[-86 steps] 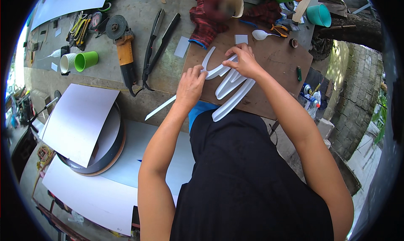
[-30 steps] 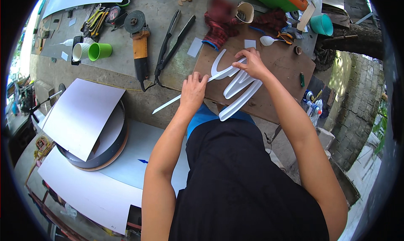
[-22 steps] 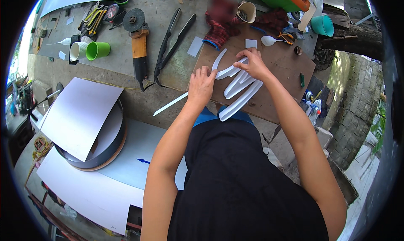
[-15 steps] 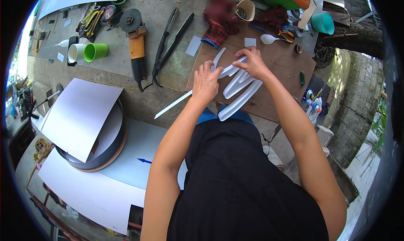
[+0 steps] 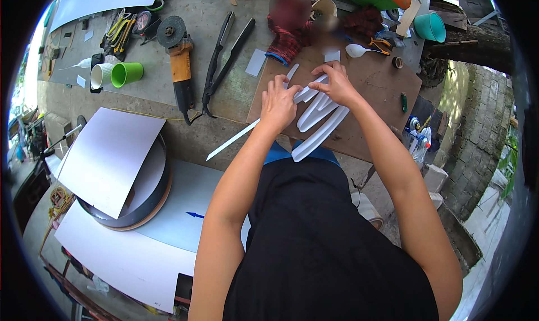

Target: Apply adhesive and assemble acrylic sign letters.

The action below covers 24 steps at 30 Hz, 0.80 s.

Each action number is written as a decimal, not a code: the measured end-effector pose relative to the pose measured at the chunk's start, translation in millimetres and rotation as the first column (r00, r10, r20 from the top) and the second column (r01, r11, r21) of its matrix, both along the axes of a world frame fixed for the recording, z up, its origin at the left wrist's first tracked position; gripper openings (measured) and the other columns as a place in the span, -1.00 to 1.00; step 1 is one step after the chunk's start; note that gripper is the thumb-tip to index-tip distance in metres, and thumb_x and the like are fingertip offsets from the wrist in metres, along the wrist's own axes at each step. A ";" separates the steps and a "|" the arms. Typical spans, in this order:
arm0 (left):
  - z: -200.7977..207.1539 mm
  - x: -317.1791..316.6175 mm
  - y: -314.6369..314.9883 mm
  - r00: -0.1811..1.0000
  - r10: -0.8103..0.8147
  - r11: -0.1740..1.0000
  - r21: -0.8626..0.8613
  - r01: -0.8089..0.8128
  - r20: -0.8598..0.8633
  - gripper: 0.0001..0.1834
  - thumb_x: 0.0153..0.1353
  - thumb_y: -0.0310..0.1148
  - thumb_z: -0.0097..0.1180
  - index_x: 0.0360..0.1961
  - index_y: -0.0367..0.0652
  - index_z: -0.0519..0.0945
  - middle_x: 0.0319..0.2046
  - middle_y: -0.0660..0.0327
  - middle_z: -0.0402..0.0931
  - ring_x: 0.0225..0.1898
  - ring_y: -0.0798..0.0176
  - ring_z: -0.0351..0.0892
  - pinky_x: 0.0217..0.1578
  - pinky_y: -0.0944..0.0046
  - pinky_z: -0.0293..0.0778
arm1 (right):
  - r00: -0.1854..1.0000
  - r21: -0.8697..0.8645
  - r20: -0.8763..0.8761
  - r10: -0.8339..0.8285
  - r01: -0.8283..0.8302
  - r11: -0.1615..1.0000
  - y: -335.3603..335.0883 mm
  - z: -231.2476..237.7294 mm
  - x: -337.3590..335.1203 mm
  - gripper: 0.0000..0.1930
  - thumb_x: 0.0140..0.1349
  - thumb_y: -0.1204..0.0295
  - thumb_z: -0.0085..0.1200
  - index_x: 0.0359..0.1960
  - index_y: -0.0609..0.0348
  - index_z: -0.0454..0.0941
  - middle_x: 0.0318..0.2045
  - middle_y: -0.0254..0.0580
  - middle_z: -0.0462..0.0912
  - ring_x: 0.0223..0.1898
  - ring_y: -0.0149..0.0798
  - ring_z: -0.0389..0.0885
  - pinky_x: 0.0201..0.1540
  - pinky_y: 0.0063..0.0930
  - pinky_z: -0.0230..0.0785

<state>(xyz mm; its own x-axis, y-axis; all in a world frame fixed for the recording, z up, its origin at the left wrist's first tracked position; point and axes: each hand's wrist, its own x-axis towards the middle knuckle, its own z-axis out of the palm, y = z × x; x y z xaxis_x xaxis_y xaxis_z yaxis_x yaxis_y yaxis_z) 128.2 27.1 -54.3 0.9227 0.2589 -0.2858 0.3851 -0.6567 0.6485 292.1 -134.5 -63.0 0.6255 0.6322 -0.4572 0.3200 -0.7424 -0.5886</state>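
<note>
A white bent strip piece (image 5: 320,137), with several long curved walls standing on edge, lies over the brown board (image 5: 376,113) in front of my body. My right hand (image 5: 337,86) pinches its upper end between thumb and fingers. Beside it, my left hand (image 5: 279,103) is closed over a narrow white strip (image 5: 233,140), its thumb close to the bent piece. The narrow strip sticks out below the left hand toward the lower left, and a curved white end shows above the fingers. Where the two white parts meet is partly covered by my fingers.
Left on the grey table lie a hair straightener (image 5: 224,63), an angle grinder (image 5: 181,68), a green cup (image 5: 127,74) and pliers (image 5: 119,32). Beyond the hands are a checked cloth (image 5: 284,43), a white-bulbed dropper (image 5: 355,50) and a teal cup (image 5: 430,27). White sheets (image 5: 112,158) cover a round form at left.
My left hand has shifted slightly right, closer to the right hand, and less of the curved strip end shows above it. My right hand keeps its pinch, almost unmoved.
</note>
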 end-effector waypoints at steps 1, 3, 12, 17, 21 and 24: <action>-0.8 -0.1 0.6 1.000 -0.008 1.000 0.001 0.008 0.010 -0.51 0.04 -0.57 0.26 0.03 0.10 0.74 0.18 0.07 0.36 0.20 -0.11 0.42 0.07 -0.11 0.42 | 1.000 -0.005 0.001 -0.003 0.003 1.000 0.2 0.7 0.2 -0.42 0.09 -0.03 0.51 0.08 -0.04 0.71 0.21 0.02 0.47 0.35 0.14 0.32 0.42 -0.04 0.23; -1.9 -1.8 1.9 1.000 -0.014 1.000 0.003 0.014 0.019 -0.52 0.05 -0.57 0.25 0.03 0.09 0.73 0.18 0.07 0.36 0.20 -0.11 0.42 0.07 -0.11 0.42 | 1.000 -0.009 0.001 -0.004 0.004 1.000 1.2 2.1 -0.1 -0.43 0.10 -0.02 0.52 0.08 -0.04 0.71 0.21 0.02 0.47 0.35 0.14 0.32 0.43 -0.04 0.23; 1.3 -49.8 26.2 0.996 -0.066 0.985 0.164 0.056 0.058 -0.57 0.15 -0.58 0.20 0.06 -0.02 0.62 0.07 0.16 0.45 0.10 0.00 0.51 0.02 -0.05 0.45 | 1.000 -0.014 -0.003 0.005 -0.005 1.000 1.8 6.0 -0.9 -0.48 0.15 0.05 0.49 0.09 -0.01 0.70 0.21 0.06 0.46 0.32 0.14 0.34 0.41 -0.10 0.25; 2.3 -62.7 32.3 0.994 -0.090 0.984 0.163 0.079 0.058 -0.43 0.00 -0.66 0.25 0.09 0.00 0.61 0.06 0.18 0.48 0.09 -0.01 0.52 0.00 -0.02 0.47 | 0.999 -0.013 -0.038 0.001 -0.002 1.000 1.9 6.4 3.2 -0.43 0.12 0.01 0.51 0.10 -0.01 0.69 0.24 0.07 0.45 0.34 0.17 0.32 0.45 -0.07 0.22; 3.8 -66.1 30.6 0.994 -0.071 0.978 0.201 0.052 0.089 -0.65 0.21 -0.54 0.16 0.03 -0.01 0.63 0.01 0.22 0.49 0.04 0.04 0.53 -0.02 0.02 0.45 | 0.999 -0.075 -0.044 -0.025 0.022 0.997 7.4 18.6 6.1 -0.43 0.15 -0.02 0.49 0.10 -0.01 0.68 0.23 0.08 0.47 0.33 0.15 0.34 0.42 -0.07 0.24; 3.6 -67.9 30.4 0.995 -0.046 0.982 0.184 0.030 0.085 -0.65 0.21 -0.54 0.16 0.03 -0.02 0.63 0.01 0.20 0.49 0.05 0.05 0.53 -0.03 0.03 0.45 | 0.993 -0.059 0.111 -0.025 0.032 0.998 19.4 36.3 1.4 -0.45 0.18 -0.04 0.46 0.08 0.00 0.68 0.21 0.04 0.49 0.31 0.13 0.36 0.40 -0.09 0.26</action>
